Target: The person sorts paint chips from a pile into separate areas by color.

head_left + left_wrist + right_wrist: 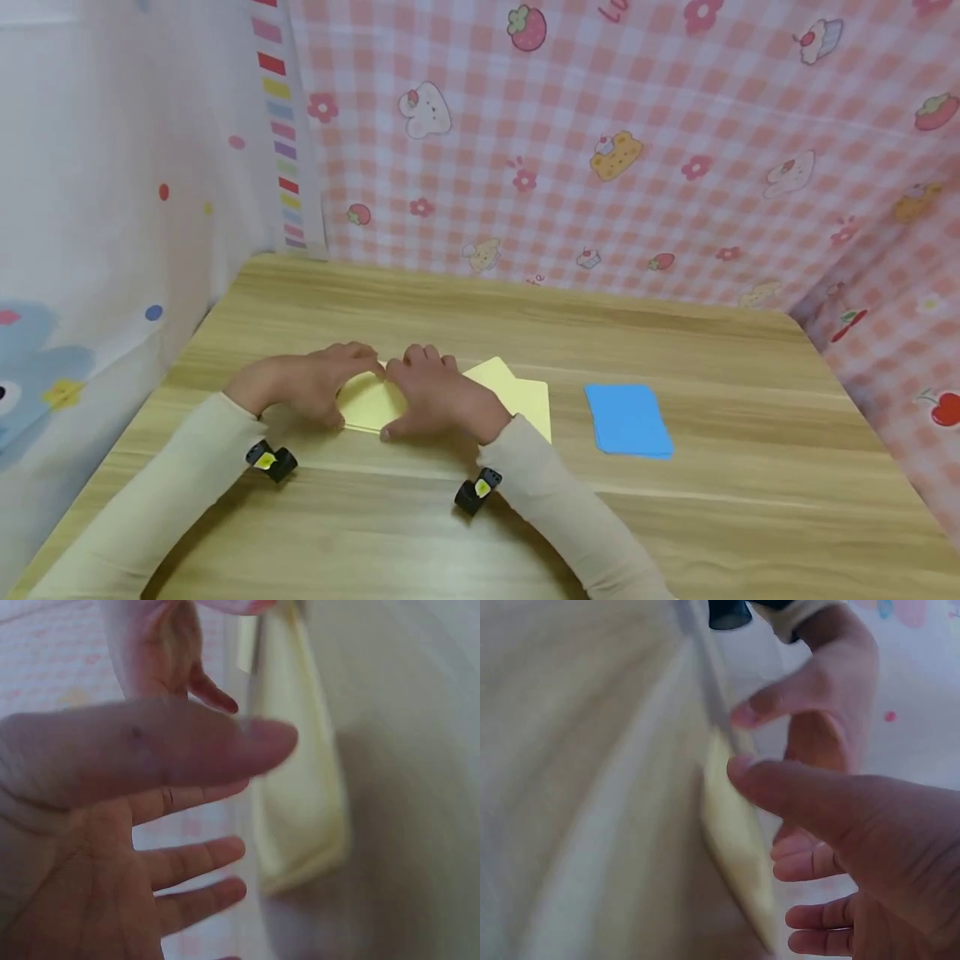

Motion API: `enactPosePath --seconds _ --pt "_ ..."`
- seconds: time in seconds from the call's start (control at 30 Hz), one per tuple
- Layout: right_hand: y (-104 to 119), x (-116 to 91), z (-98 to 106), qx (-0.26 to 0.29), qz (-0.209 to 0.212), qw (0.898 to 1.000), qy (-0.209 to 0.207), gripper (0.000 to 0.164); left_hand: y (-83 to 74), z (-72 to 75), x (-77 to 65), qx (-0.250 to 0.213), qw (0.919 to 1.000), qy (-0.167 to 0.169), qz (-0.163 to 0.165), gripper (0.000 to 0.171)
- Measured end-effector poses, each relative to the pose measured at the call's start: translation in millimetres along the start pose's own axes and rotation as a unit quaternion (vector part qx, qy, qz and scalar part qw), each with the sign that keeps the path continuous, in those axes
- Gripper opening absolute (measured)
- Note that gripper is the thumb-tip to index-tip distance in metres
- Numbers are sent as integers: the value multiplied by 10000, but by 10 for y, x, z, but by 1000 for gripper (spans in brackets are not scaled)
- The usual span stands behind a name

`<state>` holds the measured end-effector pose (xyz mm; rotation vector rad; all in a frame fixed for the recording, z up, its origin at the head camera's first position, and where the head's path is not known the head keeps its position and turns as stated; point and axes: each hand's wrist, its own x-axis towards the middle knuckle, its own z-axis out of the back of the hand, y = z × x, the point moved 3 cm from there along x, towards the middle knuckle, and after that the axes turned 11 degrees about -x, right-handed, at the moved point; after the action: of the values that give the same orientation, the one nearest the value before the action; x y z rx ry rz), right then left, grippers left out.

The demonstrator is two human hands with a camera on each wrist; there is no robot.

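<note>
A stack of yellow paper cards (369, 404) lies flat on the wooden table, between my two hands. My left hand (318, 385) is at its left side, thumb and fingers spread around the edges. My right hand (441, 396) reaches over the right part and hides it. In the left wrist view, the left thumb (187, 742) and straight fingers stand apart beside the yellow stack (296, 795). The right thumb (780, 784) sits near the stack's edge in the right wrist view; whether it touches is unclear. More yellow cards (528, 400) fan out beyond my right hand.
Blue paper cards (630, 421) lie in a slightly uneven pile on the table (405, 525) to the right. A pink checked cloth (570, 108) hangs behind the table, and a white patterned cloth (112, 167) hangs on the left.
</note>
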<state>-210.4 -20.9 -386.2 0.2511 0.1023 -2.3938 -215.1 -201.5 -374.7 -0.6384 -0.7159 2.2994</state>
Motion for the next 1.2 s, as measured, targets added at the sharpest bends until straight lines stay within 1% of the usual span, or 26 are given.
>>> enactPosePath --seconds 0.07,0.13,0.2,0.3,0.4,0.47,0.57,0.63,0.77,0.87,0.93,1.03,1.2 --pt "-81 -63 61 167 -78 9998 2 76 -53 6 23 43 10000 -72 6 70" --pt "-203 -173 158 369 -155 9992 -35 77 -144 15 82 81 9999 -139 -2 69" --pt "-372 -318 257 523 -222 9982 -185 76 -268 24 175 161 9996 -235 -44 72" --pt "-660 -584 334 650 -311 9968 -357 77 -471 -26 350 339 9990 -298 -73 81" --pt "-947 -871 274 611 -362 9967 -398 79 -695 -123 547 588 9979 -251 -50 90" --pt "-1090 -1062 190 573 -391 9971 -301 81 -836 -211 688 757 9969 -214 -69 92" --pt "-1230 -1302 34 559 -326 9977 -203 83 -1016 -347 894 994 9950 -108 -25 97" --pt "-1266 -1404 -53 628 -264 9975 -170 85 -1097 -425 1001 1093 9940 -47 20 100" --pt "-1274 -1447 -178 756 -185 9966 -252 87 -1183 -513 1126 1289 9912 131 281 107" --pt "-1256 -1419 -234 655 -150 9975 -229 87 -1184 -560 1174 1370 9895 184 417 108" --pt "-1253 -1411 -263 546 -146 9983 -172 85 -1172 -597 1198 1415 9890 181 395 106" --pt "-1257 -1417 -290 458 -174 9987 -136 82 -1165 -638 1230 1545 9876 120 265 101" --pt "-1244 -1406 -312 581 -177 9979 -217 77 -1179 -666 1241 1730 9848 35 140 98"
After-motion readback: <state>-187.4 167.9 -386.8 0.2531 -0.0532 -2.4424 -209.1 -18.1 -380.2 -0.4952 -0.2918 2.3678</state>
